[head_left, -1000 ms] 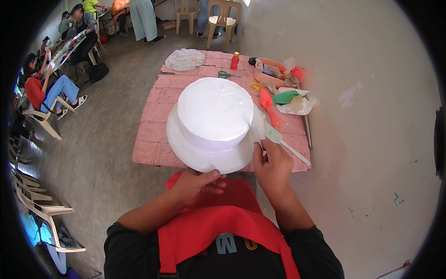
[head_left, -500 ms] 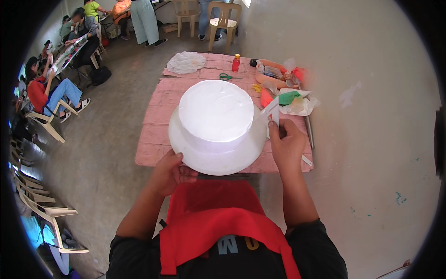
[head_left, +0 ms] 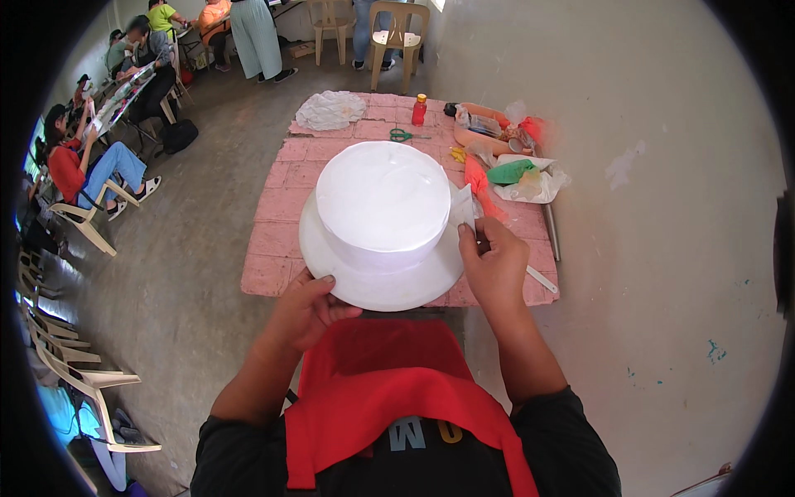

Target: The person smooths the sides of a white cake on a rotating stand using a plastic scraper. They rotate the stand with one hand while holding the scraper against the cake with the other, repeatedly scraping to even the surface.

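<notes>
A round, white-iced cake [head_left: 383, 195] stands on a wide white cake turntable [head_left: 389, 291] at the middle of the table. My left hand [head_left: 308, 308] grips the turntable's front left rim, thumb on top and fingers curled below. Between the thumb and fingers of my right hand [head_left: 495, 253] is a thin, pale, flat cake scraper [head_left: 461, 205], held upright beside the cake's right side. Whether its edge touches the icing I cannot tell.
On the pink table [head_left: 269, 236] lie a crumpled white cloth [head_left: 331, 110], green-handled scissors [head_left: 401, 134], a small red bottle [head_left: 420, 110], piping bags with red and green filling [head_left: 511, 171], an orange tray [head_left: 478, 116] and a white-handled tool [head_left: 542, 280]. Seated people work at the far left.
My right hand has come slightly left and lower, turning the scraper toward the cake's side. My left hand has shifted a little along the turntable's rim.
</notes>
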{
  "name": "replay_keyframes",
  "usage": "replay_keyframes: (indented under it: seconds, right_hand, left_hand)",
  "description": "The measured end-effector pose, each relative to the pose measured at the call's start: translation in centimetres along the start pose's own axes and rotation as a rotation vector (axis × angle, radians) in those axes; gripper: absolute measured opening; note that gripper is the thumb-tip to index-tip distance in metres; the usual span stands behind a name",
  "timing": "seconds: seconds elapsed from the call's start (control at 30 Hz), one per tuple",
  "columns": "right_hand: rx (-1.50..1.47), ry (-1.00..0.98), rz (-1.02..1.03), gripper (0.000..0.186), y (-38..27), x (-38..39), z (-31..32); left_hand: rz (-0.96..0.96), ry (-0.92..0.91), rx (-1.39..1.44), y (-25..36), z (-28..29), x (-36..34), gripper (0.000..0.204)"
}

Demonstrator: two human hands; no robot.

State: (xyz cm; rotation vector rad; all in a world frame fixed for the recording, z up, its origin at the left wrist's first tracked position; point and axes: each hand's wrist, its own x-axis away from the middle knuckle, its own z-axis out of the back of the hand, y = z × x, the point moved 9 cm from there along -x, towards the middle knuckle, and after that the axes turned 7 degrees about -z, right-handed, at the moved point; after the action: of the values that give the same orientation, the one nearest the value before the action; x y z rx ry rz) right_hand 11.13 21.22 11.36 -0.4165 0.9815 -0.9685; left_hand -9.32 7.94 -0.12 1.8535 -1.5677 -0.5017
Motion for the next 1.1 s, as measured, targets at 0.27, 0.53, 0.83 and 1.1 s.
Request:
replay_keyframes:
  seconds: [0.27,0.53,0.83,1.1]
  right_hand:
    - [0.004,0.018,0.000,0.010,-0.1,0.9,0.3]
    - [0.003,0.026,0.014,0.011,-0.7,1.6,0.5]
    - [0.093,0.018,0.050,0.010,-1.6,2.4,0.4]
    - [0.096,0.075,0.103,0.011,-1.9,3.5,1.1]
  left_hand:
    - [0.074,-0.025,0.010,-1.6,-0.9,0.8,0.047]
    - [0.140,-0.071,-0.063,-3.5,-1.6,1.3,0.043]
    - [0.181,-0.056,-0.067,-4.7,-2.5,1.4,0.035]
    - [0.248,-0.063,-0.062,-6.3,-3.4,1.4,0.032]
